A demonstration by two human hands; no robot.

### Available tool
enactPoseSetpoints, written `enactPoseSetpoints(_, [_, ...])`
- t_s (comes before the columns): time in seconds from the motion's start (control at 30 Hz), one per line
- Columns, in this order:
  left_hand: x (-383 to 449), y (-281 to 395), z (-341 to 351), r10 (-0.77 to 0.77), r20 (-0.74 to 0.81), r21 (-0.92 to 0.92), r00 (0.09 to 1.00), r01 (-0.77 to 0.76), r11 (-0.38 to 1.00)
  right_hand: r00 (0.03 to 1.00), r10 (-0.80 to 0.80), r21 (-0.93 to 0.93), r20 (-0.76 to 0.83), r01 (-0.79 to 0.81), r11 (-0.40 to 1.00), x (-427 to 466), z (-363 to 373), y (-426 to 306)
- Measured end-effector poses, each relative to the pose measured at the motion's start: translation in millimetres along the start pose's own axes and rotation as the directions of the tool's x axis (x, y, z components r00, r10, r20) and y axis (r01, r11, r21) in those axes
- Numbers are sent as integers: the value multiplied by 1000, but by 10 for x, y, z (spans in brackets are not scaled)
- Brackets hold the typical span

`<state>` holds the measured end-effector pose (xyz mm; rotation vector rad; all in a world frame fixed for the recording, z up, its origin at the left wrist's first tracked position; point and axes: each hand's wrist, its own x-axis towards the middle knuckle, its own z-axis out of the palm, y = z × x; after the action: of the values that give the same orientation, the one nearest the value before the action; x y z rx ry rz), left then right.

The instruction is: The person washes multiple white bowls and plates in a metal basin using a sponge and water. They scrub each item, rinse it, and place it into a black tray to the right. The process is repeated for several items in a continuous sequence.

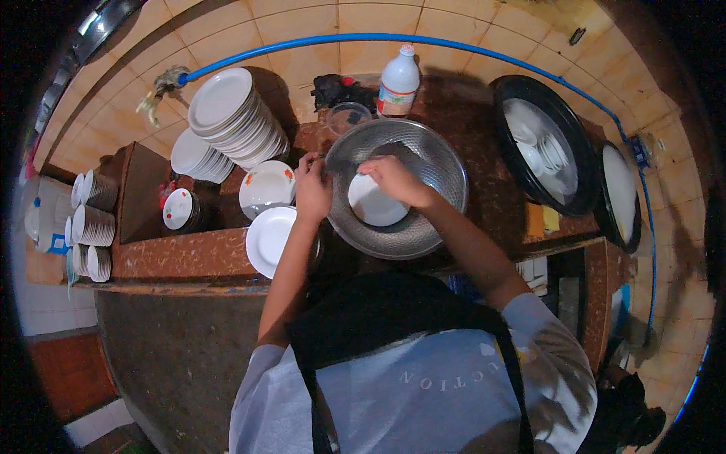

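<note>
A wide hammered metal basin stands on the counter before me, with a white plate or bowl inside it. My right hand reaches over the basin and rests at the upper edge of that white dish; its fingers are bent, and whether they grip it cannot be told. At the basin's left rim is my left hand, its thumb and fingers around the edge. Left of the basin lie a flowered plate and a plain white plate, partly behind my left forearm.
Tall plate stacks stand back left, small bowls in front, more stacked dishes far left. Behind the basin are a white bottle and clear plastic bowl. A black tub with dishes stands right, near sponges.
</note>
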<state>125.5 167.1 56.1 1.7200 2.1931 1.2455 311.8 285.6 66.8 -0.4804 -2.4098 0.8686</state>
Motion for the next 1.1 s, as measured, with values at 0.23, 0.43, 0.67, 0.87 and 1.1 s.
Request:
enactPoseSetpoints(0.23, [-14,-43,11,0,-4,-8,1000,0,1000,832,314,-330,458,-169,929,-100,-316,-160])
enactPoseSetpoints(0.43, [-5,28,-12,-13,4,18,1000,13,1000,929,266,182,259,-318,931,-91,-45,-70])
enactPoseSetpoints(0.67, [-9,10,2,-20,2,23,1000,20,1000,944,185,206,273,-245,947,-114,8,-142])
enactPoseSetpoints(0.87, [-21,-37,8,5,-9,44,1000,-5,999,890,165,284,425,-304,909,-109,-70,-75])
enactPoseSetpoints(1.1, [-19,-37,9,2,9,48,1000,-3,999,846,120,514,519,-421,747,-142,13,-125])
